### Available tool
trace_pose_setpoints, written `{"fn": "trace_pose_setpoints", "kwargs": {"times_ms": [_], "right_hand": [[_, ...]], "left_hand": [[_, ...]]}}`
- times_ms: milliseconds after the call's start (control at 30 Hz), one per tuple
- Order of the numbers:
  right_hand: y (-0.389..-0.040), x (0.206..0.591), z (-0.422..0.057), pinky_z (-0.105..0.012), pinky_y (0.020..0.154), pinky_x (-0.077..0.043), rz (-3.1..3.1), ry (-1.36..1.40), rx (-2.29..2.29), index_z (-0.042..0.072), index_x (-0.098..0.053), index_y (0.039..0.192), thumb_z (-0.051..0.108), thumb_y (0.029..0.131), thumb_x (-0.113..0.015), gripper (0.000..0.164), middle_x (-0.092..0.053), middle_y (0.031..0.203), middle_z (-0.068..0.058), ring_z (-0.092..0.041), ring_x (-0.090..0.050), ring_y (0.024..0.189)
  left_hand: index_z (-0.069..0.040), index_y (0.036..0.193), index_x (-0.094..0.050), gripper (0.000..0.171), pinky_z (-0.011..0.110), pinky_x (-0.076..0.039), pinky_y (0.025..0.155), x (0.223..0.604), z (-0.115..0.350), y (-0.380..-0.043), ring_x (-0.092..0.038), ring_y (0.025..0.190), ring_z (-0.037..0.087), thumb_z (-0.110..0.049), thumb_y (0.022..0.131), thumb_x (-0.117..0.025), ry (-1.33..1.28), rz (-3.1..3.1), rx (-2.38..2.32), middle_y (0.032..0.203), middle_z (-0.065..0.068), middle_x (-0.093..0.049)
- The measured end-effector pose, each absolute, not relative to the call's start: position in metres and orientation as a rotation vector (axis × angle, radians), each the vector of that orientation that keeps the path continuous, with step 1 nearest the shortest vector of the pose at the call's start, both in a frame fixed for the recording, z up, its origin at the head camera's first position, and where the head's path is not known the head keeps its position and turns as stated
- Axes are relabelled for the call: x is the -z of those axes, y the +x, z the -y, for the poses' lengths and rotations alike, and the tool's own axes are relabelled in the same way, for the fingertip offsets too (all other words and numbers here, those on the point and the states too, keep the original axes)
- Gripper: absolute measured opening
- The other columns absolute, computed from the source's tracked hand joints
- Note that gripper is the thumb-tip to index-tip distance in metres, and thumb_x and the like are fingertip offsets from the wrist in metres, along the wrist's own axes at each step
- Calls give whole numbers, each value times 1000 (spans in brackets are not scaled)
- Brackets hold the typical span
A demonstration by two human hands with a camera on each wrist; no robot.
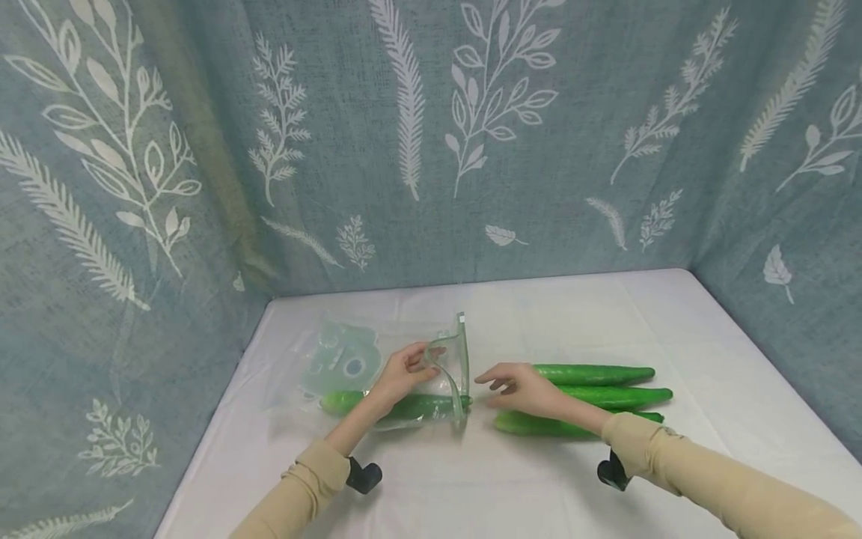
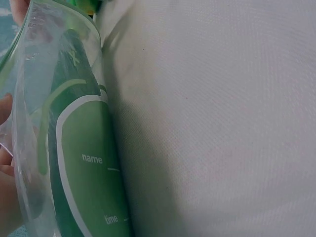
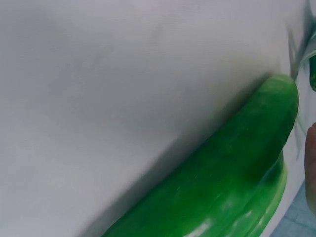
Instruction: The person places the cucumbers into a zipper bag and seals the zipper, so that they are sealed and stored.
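A clear zip bag (image 1: 404, 329) with a green-edged mouth lies at the left of the table. One cucumber (image 1: 417, 408) is inside it, along the near side, its tip by the mouth. My left hand (image 1: 404, 374) holds the bag near its gaping mouth, thumb and fingers at the upper film. In the left wrist view, "name" and "time" are printed on the bag (image 2: 89, 163) over the cucumber. My right hand (image 1: 521, 389) hovers just right of the mouth, fingers loosely bent, holding nothing. Under and beside it lie three loose cucumbers (image 1: 613, 395), partly covered by the hand and forearm.
A white cloth covers the table (image 1: 539, 486). Blue-grey curtains (image 1: 431, 224) with white leaf prints stand behind it and at both sides. In the right wrist view, the nearest loose cucumber (image 3: 212, 173) partly hides another.
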State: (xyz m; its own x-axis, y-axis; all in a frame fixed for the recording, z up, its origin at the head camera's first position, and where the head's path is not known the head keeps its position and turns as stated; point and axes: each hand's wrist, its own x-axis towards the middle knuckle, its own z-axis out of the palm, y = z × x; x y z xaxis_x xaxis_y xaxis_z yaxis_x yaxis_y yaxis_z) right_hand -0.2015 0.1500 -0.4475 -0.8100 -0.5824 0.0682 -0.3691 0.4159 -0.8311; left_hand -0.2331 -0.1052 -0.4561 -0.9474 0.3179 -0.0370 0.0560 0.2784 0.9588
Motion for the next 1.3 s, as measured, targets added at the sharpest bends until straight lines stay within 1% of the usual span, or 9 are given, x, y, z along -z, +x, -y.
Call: {"fn": "trace_pose_setpoints", "kwargs": {"times_ms": [167, 333, 433, 533, 700, 833, 1033, 1200, 1300], "right_hand": [[-196, 447, -163, -22, 83, -56, -2447, -814, 1367, -3, -62, 119, 8, 85, -68, 36, -63, 120, -19, -38, -62, 104], [-189, 453, -173, -24, 83, -56, -2481, -797, 1419, -2, -59, 123, 8, 86, -68, 39, -62, 122, -21, -37, -63, 105], [-185, 454, -179, -23, 83, -56, -2510, -797, 1420, -1, -59, 124, 8, 86, -68, 40, -63, 122, -20, -36, -63, 104], [-183, 452, -185, -23, 83, -55, -2514, -778, 1432, 0, -59, 124, 9, 86, -68, 40, -64, 122, -18, -35, -63, 104], [-184, 446, -197, -22, 80, -56, -2524, -744, 1415, 2, -61, 123, 13, 85, -70, 41, -63, 122, -17, -32, -64, 102], [-186, 441, -207, -20, 79, -55, -2530, -720, 1340, 2, -61, 123, 19, 85, -71, 42, -63, 122, -18, -30, -64, 102], [-188, 436, -230, -24, 78, -55, -2553, -642, 1243, 4, -60, 124, 26, 85, -70, 45, -62, 123, -17, -31, -62, 105], [-189, 429, -249, -25, 79, -56, -2586, -602, 1224, 2, -58, 127, 26, 87, -69, 48, -59, 127, -20, -34, -61, 107], [-192, 423, -260, -27, 79, -57, -2642, -572, 1190, 2, -57, 128, 25, 87, -68, 48, -58, 127, -22, -35, -62, 106]], "left_hand": [[-7, 128, -56, 42, 48, -42, 106, 453, 105, -232, -55, 123, 32, -7, 87, -65, 326, -2329, -1721, 130, 13, -60], [-7, 128, -56, 42, 52, -39, 107, 456, 104, -232, -51, 126, 35, -10, 88, -66, 321, -2344, -1723, 131, 14, -59], [-5, 128, -56, 42, 54, -37, 108, 458, 104, -232, -50, 127, 37, -10, 87, -66, 319, -2340, -1735, 131, 15, -59], [-5, 128, -56, 42, 53, -38, 108, 458, 104, -231, -51, 126, 37, -9, 87, -66, 320, -2336, -1742, 130, 16, -60], [-9, 127, -58, 42, 51, -41, 106, 457, 103, -232, -51, 126, 34, -9, 87, -67, 299, -2347, -1727, 130, 12, -61], [-10, 126, -58, 42, 51, -41, 106, 456, 103, -233, -51, 127, 34, -9, 86, -67, 292, -2350, -1721, 130, 10, -61], [-6, 128, -56, 41, 51, -41, 106, 457, 104, -233, -52, 125, 36, -8, 87, -66, 307, -2345, -1728, 130, 14, -60], [-6, 128, -56, 42, 52, -42, 105, 457, 103, -232, -52, 126, 36, -8, 88, -65, 299, -2355, -1723, 130, 15, -60], [-3, 128, -55, 42, 51, -42, 105, 445, 101, -226, -52, 125, 37, -5, 87, -64, 285, -2355, -1721, 130, 17, -59]]}}
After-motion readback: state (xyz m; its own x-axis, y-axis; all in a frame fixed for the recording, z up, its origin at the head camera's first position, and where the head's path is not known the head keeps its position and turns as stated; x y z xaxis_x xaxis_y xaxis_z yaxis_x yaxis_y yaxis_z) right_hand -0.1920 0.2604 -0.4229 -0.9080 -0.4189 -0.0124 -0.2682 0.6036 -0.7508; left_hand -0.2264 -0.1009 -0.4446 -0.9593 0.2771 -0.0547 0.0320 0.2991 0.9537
